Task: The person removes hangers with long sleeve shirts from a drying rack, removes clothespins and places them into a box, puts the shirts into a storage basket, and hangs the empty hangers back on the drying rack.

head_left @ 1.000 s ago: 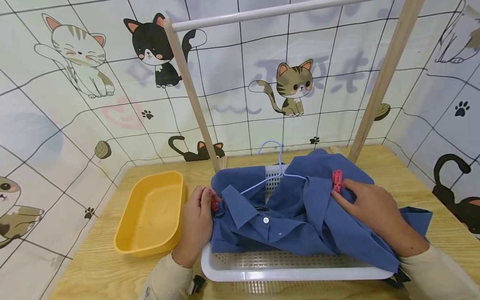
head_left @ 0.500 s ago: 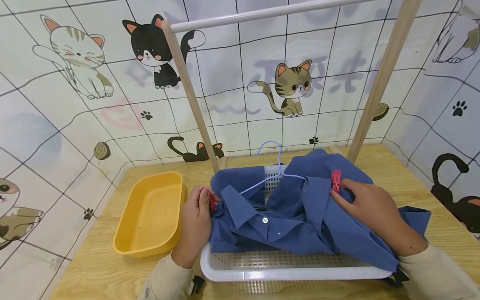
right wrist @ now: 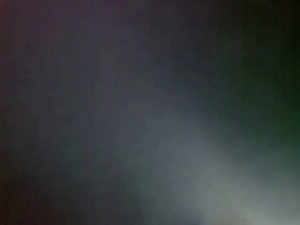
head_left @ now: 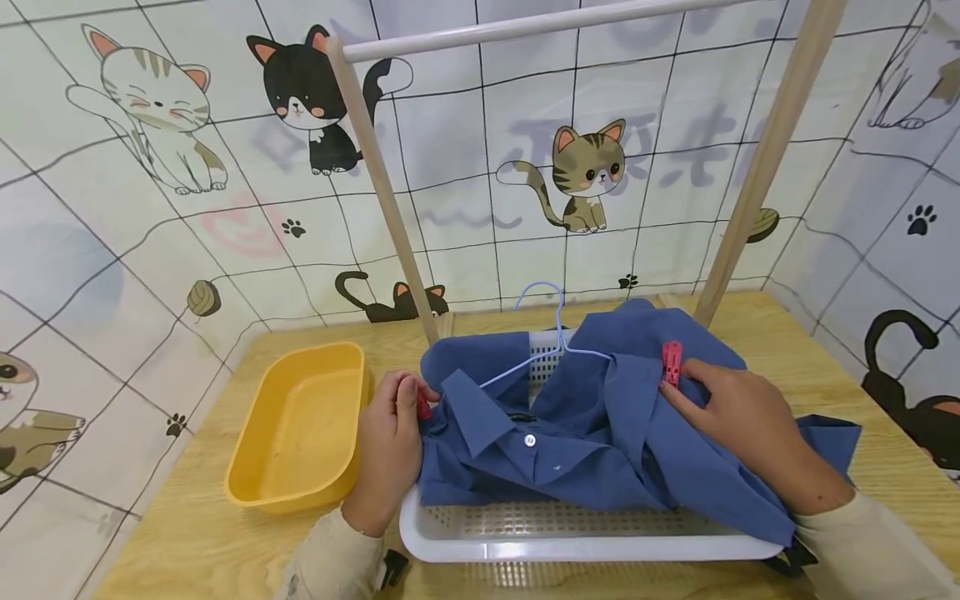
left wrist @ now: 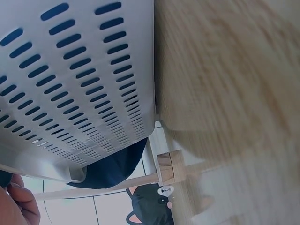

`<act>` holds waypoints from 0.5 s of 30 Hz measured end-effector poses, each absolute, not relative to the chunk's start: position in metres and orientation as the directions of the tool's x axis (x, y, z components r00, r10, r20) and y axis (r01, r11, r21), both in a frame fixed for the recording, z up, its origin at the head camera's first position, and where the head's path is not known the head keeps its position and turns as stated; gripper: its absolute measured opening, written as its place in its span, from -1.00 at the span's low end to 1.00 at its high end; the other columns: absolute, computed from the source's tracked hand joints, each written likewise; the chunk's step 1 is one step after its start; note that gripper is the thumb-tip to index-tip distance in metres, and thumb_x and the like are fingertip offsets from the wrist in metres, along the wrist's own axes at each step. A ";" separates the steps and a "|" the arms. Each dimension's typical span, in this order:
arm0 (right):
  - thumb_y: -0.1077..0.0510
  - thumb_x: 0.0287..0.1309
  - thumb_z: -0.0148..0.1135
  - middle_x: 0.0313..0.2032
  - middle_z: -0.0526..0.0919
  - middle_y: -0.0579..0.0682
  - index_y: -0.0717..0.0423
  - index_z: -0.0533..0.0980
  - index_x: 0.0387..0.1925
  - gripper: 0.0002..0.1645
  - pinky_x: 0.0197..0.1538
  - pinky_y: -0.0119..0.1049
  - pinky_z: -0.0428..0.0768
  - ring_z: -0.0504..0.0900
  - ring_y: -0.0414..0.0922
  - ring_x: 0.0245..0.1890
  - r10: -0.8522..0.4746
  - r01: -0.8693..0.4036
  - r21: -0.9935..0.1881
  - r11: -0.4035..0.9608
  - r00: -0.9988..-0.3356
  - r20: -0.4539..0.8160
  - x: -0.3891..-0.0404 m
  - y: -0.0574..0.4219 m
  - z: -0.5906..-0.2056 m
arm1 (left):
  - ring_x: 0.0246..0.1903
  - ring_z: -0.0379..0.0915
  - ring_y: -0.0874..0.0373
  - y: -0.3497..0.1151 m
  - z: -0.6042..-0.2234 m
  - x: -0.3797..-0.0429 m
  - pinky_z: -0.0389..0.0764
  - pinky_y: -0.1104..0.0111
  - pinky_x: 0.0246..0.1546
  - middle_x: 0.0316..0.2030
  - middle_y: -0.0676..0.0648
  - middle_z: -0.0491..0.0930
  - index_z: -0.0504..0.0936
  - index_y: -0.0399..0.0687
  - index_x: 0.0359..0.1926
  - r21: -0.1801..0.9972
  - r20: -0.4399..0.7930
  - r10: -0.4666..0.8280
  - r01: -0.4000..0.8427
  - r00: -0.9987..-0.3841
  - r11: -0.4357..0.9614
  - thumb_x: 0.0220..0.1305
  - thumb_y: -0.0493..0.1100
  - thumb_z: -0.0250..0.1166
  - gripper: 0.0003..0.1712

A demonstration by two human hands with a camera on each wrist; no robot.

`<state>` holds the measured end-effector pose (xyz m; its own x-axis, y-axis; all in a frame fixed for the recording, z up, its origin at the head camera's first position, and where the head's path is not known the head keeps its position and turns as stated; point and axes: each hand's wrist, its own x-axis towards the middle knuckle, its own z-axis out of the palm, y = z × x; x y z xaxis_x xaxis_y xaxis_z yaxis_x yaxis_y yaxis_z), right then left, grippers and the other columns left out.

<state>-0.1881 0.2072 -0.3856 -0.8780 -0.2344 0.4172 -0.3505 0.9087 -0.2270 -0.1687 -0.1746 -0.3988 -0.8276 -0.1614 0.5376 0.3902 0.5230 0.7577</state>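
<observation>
A blue button-up shirt (head_left: 585, 467) lies bunched over a white slotted basket (head_left: 525, 546), with a pale blue wire hanger (head_left: 558, 321) at its neck, hook upward. At the shirt's left shoulder my left hand (head_left: 393, 442) pinches a red clothespin (head_left: 424, 407), mostly covered by the fingers. My right hand (head_left: 738, 425) holds a second red clothespin (head_left: 672, 363) between thumb and fingers; it stands upright at the right shoulder. In the left wrist view the hand's fingers (left wrist: 23, 201) show beside the basket's wall (left wrist: 93, 79). The right wrist view is dark and blurred.
A yellow tub (head_left: 300, 433) stands left of the basket on the wooden table (head_left: 187, 517). Behind the basket rises a wooden rack with a white crossbar (head_left: 525, 32). Cat-patterned walls (head_left: 465, 183) enclose the back and sides.
</observation>
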 end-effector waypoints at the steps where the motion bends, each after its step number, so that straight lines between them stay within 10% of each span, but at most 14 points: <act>1: -0.01 0.16 0.38 -0.74 0.16 -0.17 0.00 0.49 -0.44 -0.74 -0.57 -0.32 0.07 0.18 -0.23 -0.71 -0.233 -0.350 -0.223 0.910 -0.876 0.422 -0.188 0.207 -0.386 | -0.45 0.47 0.22 -0.175 -0.399 -0.169 0.50 0.52 -0.35 -0.41 0.03 0.64 0.56 -0.11 -0.25 0.754 0.541 -0.159 0.393 -0.826 0.526 0.55 -0.14 0.02 -0.75; 15: -0.01 0.16 0.38 -0.74 0.16 -0.17 0.00 0.48 -0.45 -0.74 -0.57 -0.33 0.06 0.18 -0.23 -0.72 -0.233 -0.349 -0.224 0.910 -0.877 0.420 -0.187 0.207 -0.385 | -0.39 0.48 0.22 -0.175 -0.400 -0.169 0.53 0.52 -0.35 -0.35 0.01 0.65 0.54 -0.14 -0.16 0.767 0.527 -0.175 0.377 -0.831 0.520 0.54 -0.10 0.05 -0.77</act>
<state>-0.1874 0.2070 -0.3851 -0.8770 -0.2326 0.4204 -0.3486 0.9102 -0.2236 -0.1686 -0.1748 -0.4000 -0.8313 -0.1751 0.5275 0.3769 0.5198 0.7667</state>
